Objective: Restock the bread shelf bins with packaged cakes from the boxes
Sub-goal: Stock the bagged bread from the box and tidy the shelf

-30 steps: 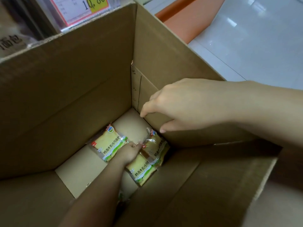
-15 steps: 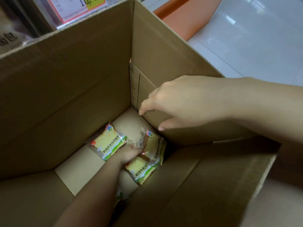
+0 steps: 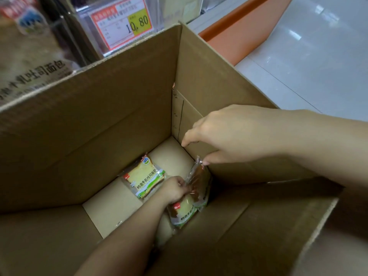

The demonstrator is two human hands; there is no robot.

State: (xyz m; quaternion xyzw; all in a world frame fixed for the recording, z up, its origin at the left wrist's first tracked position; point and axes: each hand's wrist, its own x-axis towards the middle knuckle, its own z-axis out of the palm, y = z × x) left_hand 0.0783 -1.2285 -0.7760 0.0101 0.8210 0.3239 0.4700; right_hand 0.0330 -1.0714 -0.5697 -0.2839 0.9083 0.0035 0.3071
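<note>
Deep on the floor of the open brown cardboard box (image 3: 119, 116), the left hand (image 3: 175, 189) clamps curled fingers on a clear-wrapped yellow cake packet (image 3: 199, 181). The packet stands on edge just right of them, long axis upright, top seal toward the right hand (image 3: 225, 134), whose loosely curled fingers hold nothing.

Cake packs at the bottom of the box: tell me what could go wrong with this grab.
1. The left hand seems to pinch the upright pack by its wrapper alone; the thin film could slip or tear on the lift.
2. A second pack lies partly under the left forearm, so pressing down may squash the cake.
3. The flat pack lies apart on the floor of the cardboard box, ungripped, and could be left behind.
</note>
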